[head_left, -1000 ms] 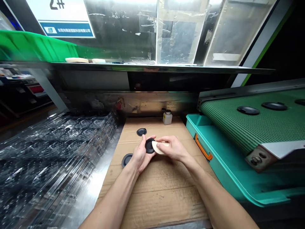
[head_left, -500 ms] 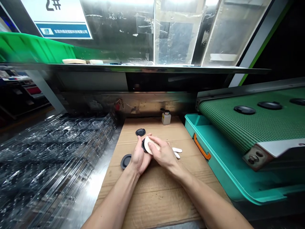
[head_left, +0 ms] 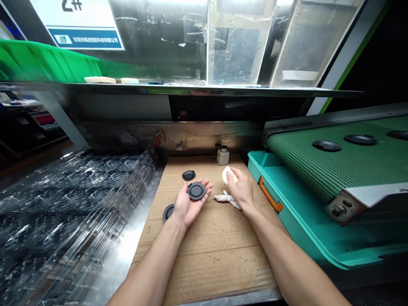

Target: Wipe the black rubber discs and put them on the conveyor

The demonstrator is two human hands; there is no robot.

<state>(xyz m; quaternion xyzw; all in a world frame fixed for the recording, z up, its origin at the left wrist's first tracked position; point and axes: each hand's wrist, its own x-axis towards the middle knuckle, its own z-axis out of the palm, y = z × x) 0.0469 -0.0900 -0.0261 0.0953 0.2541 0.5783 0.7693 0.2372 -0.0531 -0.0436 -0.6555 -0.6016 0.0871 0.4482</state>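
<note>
- Brown cardboard (head_left: pixel 219 259) lies beneath both hands.
- Left hand (head_left: pixel 187 209), palm up, fingers extended, bears a black disc (head_left: pixel 196 191): round, ringed, with a small tab at its edge.
- Right hand (head_left: pixel 242 190) pinches a pale pad (head_left: pixel 226 174), apart from the disc.
- White cloth (head_left: pixel 225 198) lies between the hands.
- Second disc (head_left: pixel 188 175) sits just beyond the left thumb; third disc (head_left: pixel 167 212) is partly hidden by the left wrist.
- Small bottle (head_left: pixel 223 157) stands beyond the right hand.

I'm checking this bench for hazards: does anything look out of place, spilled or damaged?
The white bottle near the far edge of the cardboard looks odd: its dark lid appears flipped open, not closed. I see no spill.
</note>
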